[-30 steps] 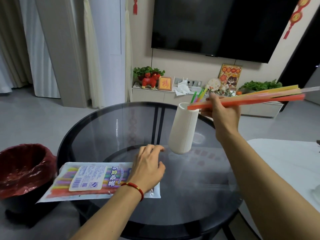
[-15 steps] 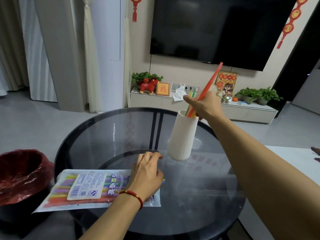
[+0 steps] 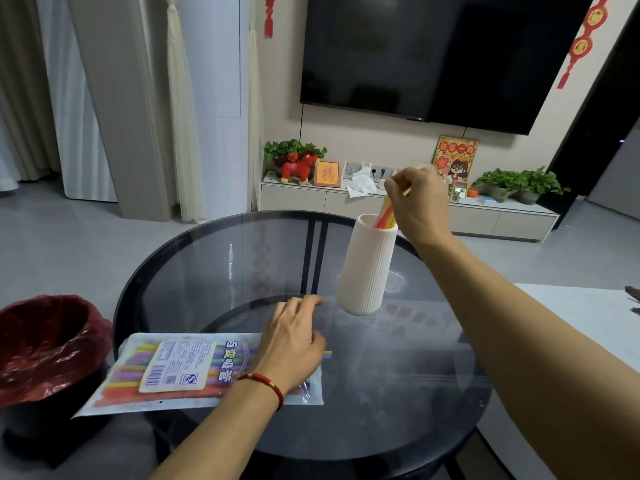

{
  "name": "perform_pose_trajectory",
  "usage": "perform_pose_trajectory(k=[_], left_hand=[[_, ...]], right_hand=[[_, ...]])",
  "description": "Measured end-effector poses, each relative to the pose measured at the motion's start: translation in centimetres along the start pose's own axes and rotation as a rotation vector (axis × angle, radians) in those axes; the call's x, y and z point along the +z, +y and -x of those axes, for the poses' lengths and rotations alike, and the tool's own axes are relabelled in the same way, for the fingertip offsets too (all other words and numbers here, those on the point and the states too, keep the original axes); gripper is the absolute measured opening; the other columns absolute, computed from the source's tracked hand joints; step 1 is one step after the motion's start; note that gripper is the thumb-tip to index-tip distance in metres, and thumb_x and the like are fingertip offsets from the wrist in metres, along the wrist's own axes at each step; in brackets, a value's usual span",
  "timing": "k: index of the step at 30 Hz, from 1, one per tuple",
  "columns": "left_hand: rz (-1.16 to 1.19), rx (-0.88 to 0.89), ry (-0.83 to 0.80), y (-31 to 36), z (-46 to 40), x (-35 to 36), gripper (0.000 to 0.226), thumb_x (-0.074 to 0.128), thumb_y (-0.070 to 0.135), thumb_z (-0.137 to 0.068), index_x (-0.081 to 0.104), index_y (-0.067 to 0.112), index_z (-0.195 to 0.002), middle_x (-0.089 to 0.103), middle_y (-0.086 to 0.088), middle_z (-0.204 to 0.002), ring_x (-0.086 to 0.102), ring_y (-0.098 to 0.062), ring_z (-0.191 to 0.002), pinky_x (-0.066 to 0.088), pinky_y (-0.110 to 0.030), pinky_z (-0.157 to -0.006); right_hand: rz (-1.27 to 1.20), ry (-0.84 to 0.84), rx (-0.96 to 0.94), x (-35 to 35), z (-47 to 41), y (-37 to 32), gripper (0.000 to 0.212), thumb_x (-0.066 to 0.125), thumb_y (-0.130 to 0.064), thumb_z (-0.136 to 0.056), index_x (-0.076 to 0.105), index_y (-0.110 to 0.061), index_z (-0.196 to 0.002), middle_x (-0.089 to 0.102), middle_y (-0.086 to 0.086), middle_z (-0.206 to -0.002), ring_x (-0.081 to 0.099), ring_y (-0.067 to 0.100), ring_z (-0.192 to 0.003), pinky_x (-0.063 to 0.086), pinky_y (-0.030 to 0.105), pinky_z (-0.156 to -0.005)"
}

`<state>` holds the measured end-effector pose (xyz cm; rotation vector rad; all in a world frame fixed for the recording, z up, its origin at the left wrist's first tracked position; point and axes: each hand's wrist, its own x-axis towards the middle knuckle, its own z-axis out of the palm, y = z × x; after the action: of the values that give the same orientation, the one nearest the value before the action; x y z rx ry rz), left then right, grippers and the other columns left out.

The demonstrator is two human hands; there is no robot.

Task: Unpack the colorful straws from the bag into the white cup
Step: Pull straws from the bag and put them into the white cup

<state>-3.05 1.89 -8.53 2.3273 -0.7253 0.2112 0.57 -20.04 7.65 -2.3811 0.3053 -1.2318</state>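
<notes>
From the head cam: the straws that were held level a second ago have been tipped upright and dropped most of the way into the white cup, so this batch looks pretty much delivered; the right hand is poised just above the rim, fingers pinched on their tops. The left hand is laid flat, holding nothing, on the bag near its open end, more straws inside.

1 cup, 1 bag, 2 hands (straws uncountable), 1 bin.

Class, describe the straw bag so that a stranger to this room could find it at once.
On the round glass table, look to the near left edge, beside the red-lined bin. The bag lies flat under the left hand; it alone is clear plastic with a white barcode label over bright straws.
</notes>
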Motion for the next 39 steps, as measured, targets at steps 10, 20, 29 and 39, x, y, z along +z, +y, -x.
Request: perform_pose_trajectory(k=[10, 20, 29, 39], left_hand=[[-0.218, 0.123, -0.26, -1.1, 0.6, -1.3, 0.108, 0.052, 0.075, -0.068, 0.016, 0.024, -0.156, 0.032, 0.002, -0.153, 0.021, -0.021, -0.143, 0.024, -0.041, -0.117], [-0.484, 0.116, -0.523, -3.5, 0.8, -1.7, 0.122, 0.065, 0.064, -0.061, 0.006, 0.017, -0.157, 0.034, 0.0, -0.146, 0.036, -0.023, -0.137, 0.018, -0.057, -0.119], [-0.741, 0.356, -0.227, -0.5, 0.7, -2.3, 0.079, 0.07, 0.027, -0.071, 0.034, 0.02, -0.14, 0.04, -0.002, -0.122, 0.047, -0.025, -0.107, 0.041, -0.043, -0.087], [-0.985, 0.372, -0.235, -0.1, 1.2, -1.5, 0.115, 0.079, 0.021, -0.067, 0.005, 0.014, -0.155, 0.026, -0.01, -0.146, 0.035, -0.031, -0.127, 0.02, -0.061, -0.11]], right_hand=[[-0.05, 0.111, -0.204, -0.7, 5.1, 0.3, 0.036, 0.04, -0.022, -0.102, 0.067, -0.007, -0.12, 0.062, 0.013, -0.126, 0.052, 0.025, -0.116, 0.034, 0.026, -0.094], [-0.16, -0.567, 0.255, 3.7, 19.0, 4.2, 0.03, 0.046, -0.023, -0.106, 0.068, -0.003, -0.102, 0.073, 0.016, -0.098, 0.069, 0.034, -0.082, 0.058, 0.053, -0.079], [-0.73, -0.872, 0.775, 4.4, 21.4, 3.8, 0.033, 0.039, -0.025, -0.11, 0.064, -0.004, -0.109, 0.066, 0.019, -0.095, 0.064, 0.026, -0.052, 0.042, 0.027, -0.04], [-0.97, -0.994, 0.895, 3.8, 21.6, 3.6, 0.028, 0.055, -0.018, -0.107, 0.074, 0.002, -0.112, 0.078, 0.016, -0.088, 0.066, 0.016, -0.063, 0.058, 0.025, -0.06]])
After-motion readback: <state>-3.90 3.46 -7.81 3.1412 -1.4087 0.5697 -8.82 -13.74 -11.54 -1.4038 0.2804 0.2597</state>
